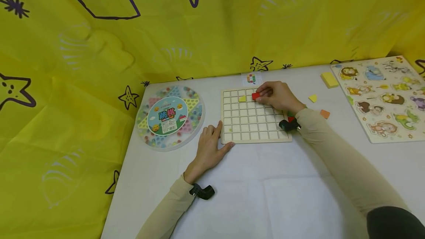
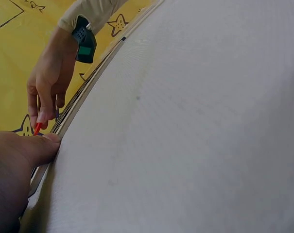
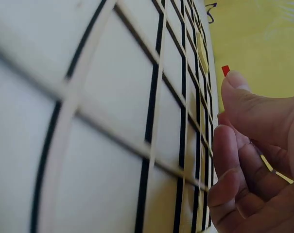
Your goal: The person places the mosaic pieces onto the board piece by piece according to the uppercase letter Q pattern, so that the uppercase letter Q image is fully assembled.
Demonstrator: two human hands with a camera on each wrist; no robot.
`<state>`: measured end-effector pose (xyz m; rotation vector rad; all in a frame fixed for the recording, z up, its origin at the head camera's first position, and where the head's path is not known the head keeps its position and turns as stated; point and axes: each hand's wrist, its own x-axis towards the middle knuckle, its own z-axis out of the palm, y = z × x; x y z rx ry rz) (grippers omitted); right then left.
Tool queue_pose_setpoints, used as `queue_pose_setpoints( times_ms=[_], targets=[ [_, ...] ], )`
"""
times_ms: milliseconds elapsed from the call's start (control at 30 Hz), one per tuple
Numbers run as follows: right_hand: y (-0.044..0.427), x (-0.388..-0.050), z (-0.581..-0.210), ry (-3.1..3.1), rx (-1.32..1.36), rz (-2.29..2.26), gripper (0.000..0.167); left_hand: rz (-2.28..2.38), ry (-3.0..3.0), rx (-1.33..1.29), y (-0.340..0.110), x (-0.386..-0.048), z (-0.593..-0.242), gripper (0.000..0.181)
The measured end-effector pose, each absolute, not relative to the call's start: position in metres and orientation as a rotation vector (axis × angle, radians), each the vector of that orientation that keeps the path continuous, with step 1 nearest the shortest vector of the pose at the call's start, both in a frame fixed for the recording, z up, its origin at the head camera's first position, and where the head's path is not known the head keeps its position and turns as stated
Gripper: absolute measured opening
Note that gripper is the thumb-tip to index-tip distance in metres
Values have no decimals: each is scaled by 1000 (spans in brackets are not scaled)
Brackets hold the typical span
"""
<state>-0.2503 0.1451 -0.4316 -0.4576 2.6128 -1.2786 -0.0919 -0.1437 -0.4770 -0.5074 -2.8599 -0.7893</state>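
A wooden grid board [image 1: 253, 117] lies flat on the white table, its cells framed by thin raised strips. My right hand [image 1: 277, 95] pinches a red square tile [image 1: 255, 96] between thumb and fingertips, over the board's upper rows. To the left of that tile, a yellow tile [image 1: 242, 99] sits in the grid. The red tile's corner [image 3: 226, 71] pokes past my thumb in the right wrist view. At the board's lower left corner rests my left hand [image 1: 209, 148], index finger along the left edge and thumb [image 2: 42, 148] against the front edge, fingers fairly straight.
Behind the board lies a small pattern card [image 1: 250, 79]. A round Chinese checkers box [image 1: 167, 117] is at left. To the right are a yellow block [image 1: 329, 79], a yellow triangle [image 1: 313, 98], an orange tile [image 1: 325, 114] and an animal puzzle board [image 1: 382, 99]. Yellow cloth [image 1: 216, 40] hangs behind.
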Motion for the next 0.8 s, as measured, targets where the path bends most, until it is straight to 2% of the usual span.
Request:
queue_pose_setpoints(
  times_ms=[800],
  targets=[
    [127, -260, -435, 2647, -529, -1165, 29, -775, -2879, -492, -143, -91, -476, 86]
  ],
)
